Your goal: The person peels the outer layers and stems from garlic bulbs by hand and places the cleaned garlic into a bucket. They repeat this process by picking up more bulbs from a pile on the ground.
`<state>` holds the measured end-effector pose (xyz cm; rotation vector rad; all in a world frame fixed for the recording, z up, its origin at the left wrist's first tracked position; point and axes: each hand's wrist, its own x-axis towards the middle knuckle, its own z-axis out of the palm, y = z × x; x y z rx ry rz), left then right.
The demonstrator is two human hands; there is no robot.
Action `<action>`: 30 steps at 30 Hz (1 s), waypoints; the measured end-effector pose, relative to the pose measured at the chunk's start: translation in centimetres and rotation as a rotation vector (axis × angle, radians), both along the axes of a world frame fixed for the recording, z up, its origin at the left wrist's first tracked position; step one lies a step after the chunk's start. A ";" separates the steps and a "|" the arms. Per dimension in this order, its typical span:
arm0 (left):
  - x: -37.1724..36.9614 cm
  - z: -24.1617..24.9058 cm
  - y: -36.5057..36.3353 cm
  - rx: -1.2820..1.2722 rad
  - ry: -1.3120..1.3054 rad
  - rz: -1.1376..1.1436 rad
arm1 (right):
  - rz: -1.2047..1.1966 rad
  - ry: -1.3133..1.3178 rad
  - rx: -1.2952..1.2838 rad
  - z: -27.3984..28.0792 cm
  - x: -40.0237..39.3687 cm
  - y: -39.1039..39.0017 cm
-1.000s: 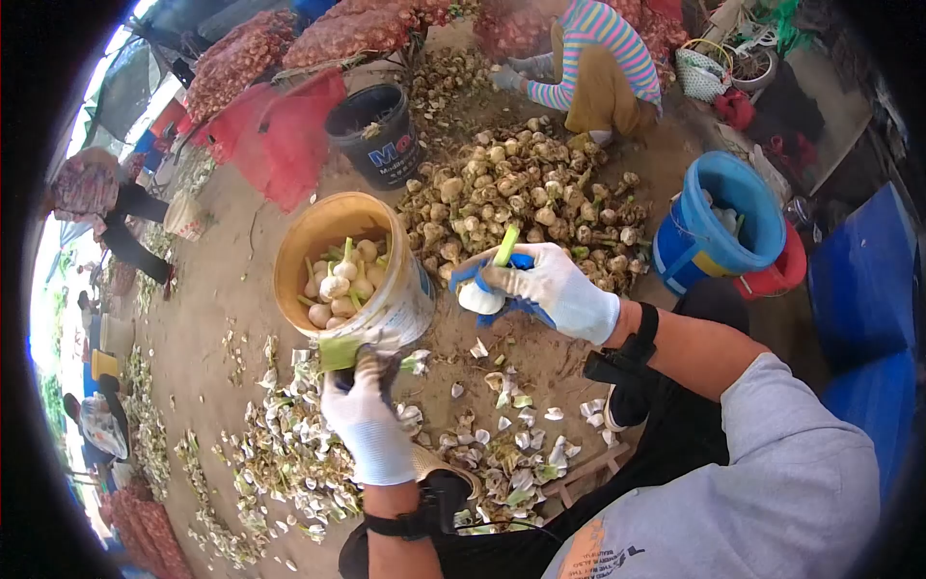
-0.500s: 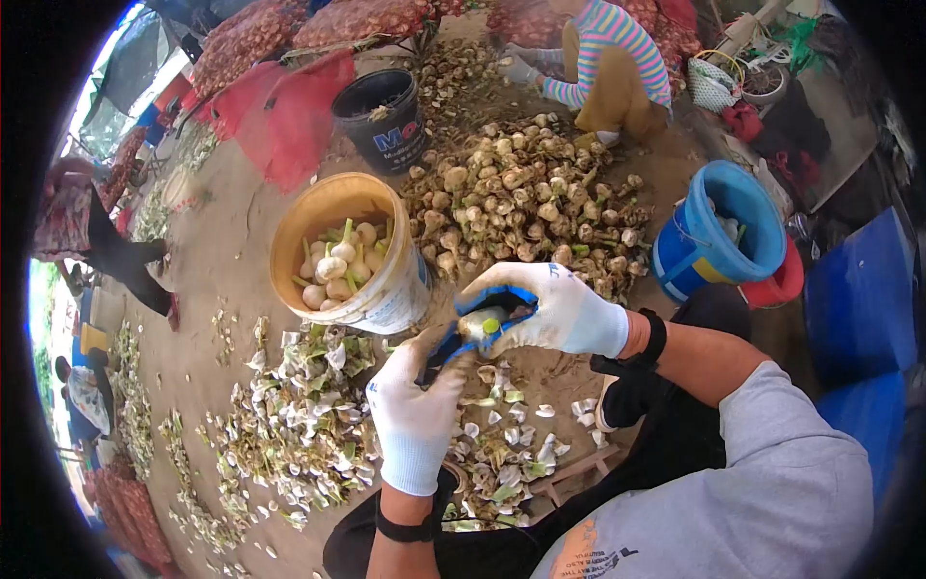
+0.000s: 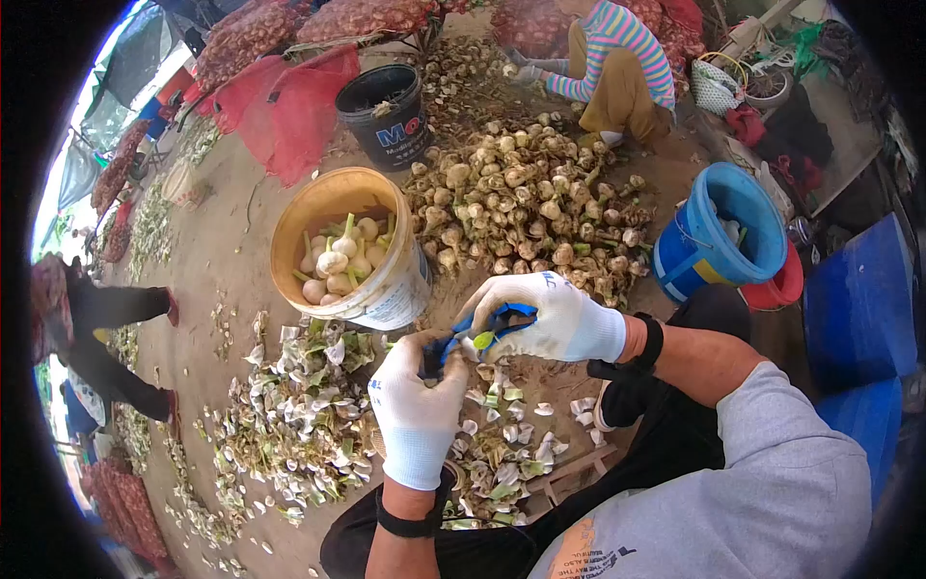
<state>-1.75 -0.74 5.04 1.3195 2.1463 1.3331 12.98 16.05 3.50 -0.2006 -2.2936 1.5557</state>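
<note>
Between my two gloved hands is a garlic bulb (image 3: 473, 350), its green cut stem end facing up and most of it hidden by fingers. My left hand (image 3: 418, 400) pinches it from the lower left, fingers closed. My right hand (image 3: 552, 318) curls round it from the right, thumb and fingertips on it. Just beyond stands a cream bucket (image 3: 400, 285) holding several cleaned white garlic bulbs (image 3: 333, 262). Behind my hands spreads a heap of unpeeled garlic (image 3: 526, 193). Stripped garlic skins (image 3: 299, 425) cover the ground below and left of my hands.
A blue bucket (image 3: 680, 227) stands at the right, beside a red basin (image 3: 779, 285). Further back are a black bucket (image 3: 386, 130) and red mesh netting (image 3: 289, 111). A co-worker in a striped top (image 3: 632, 48) crouches behind the heap. Another person's dark-trousered legs (image 3: 116, 318) show at left.
My fingers have shifted on the garlic bulb, and its stem end has turned and sits slightly lower. The person at the left has moved further into view, legs apart in stride.
</note>
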 end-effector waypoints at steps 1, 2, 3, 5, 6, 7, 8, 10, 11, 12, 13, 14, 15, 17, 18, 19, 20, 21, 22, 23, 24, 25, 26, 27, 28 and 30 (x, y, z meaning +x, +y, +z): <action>0.0 0.1 0.0 -0.035 -0.076 0.024 | 0.020 0.015 -0.079 -0.1 0.0 0.0; -0.1 -0.1 0.0 -0.035 -0.076 0.022 | 0.018 0.015 -0.079 -0.2 -0.1 0.0; -0.3 -0.4 0.0 -0.025 -0.231 0.045 | -0.016 0.031 -0.135 -0.3 -0.2 0.1; -0.2 -0.4 0.1 -0.013 -0.381 0.063 | -0.055 0.054 -0.189 -0.5 -0.5 0.1; 0.1 -0.3 0.1 0.022 -0.388 0.091 | -0.095 0.034 -0.248 -0.5 -0.7 0.2; 0.3 -0.2 -0.1 0.057 -0.396 0.120 | -0.134 0.013 -0.309 -0.5 -0.9 0.1; 0.2 -1.3 -0.2 0.087 -0.301 0.116 | -0.173 0.004 -0.292 -0.4 -1.2 -0.1; 0.5 -0.4 -0.2 0.051 -0.211 0.079 | -0.197 -0.038 -0.341 -1.1 -1.3 0.0; 0.8 -0.1 -0.2 0.013 -0.125 0.042 | -0.219 -0.084 -0.392 -1.3 -1.3 0.0; 0.9 -0.5 -0.2 0.031 -0.108 0.030 | -0.206 -0.115 -0.344 -1.1 -1.2 0.1; 0.7 -0.9 -0.2 0.031 -0.108 0.030 | -0.205 -0.115 -0.343 -1.1 -1.1 0.1; 0.4 -1.3 -0.2 0.076 -0.286 0.097 | -0.201 -0.080 -0.485 -1.1 -1.0 0.2; 0.0 -1.4 -0.2 0.120 -0.462 0.163 | -0.196 -0.044 -0.625 -1.1 -1.0 0.3; -1.9 -1.2 -0.5 0.224 -0.671 0.266 | -0.199 0.024 -0.683 -1.5 -0.9 0.7; -2.5 -0.1 -0.6 0.263 -0.701 0.328 | -0.188 0.065 -0.751 -1.3 -0.8 0.9; -3.1 1.1 -0.8 0.300 -0.732 0.391 | -0.177 0.105 -0.820 -1.2 -0.7 1.1; -4.7 0.1 -1.4 0.336 -0.761 0.380 | -0.156 0.140 -0.872 -2.0 -0.8 1.5; -5.3 0.0 -1.5 0.373 -0.756 0.418 | -0.158 0.140 -0.868 -2.1 -0.7 1.7; -5.9 -0.1 -1.9 0.354 -0.706 0.439 | -0.146 0.125 -0.906 -2.2 -0.6 1.9; -6.3 -0.3 -2.1 0.334 -0.657 0.461 | -0.134 0.109 -0.946 -2.3 -0.5 2.1; -6.3 -0.2 -2.2 0.334 -0.660 0.463 | -0.134 0.105 -0.944 -2.7 -0.5 2.4; -6.2 0.2 -2.3 0.118 -0.413 0.385 | -0.115 0.104 -1.018 -3.3 -0.6 2.7; -6.1 0.3 -2.6 -0.093 -0.165 0.302 | -0.095 0.102 -1.090 -3.8 -0.7 2.8; -5.5 -0.3 -2.6 -0.063 -0.073 0.230 | -0.092 0.096 -1.087 -4.0 -0.8 2.9; -4.8 -0.7 -2.8 -0.143 -0.081 0.156 | -0.099 0.089 -1.071 -4.3 -1.1 2.9; -4.3 -1.6 -3.4 -0.270 0.011 -0.023 | -0.119 0.059 -1.057 -4.6 -1.7 2.6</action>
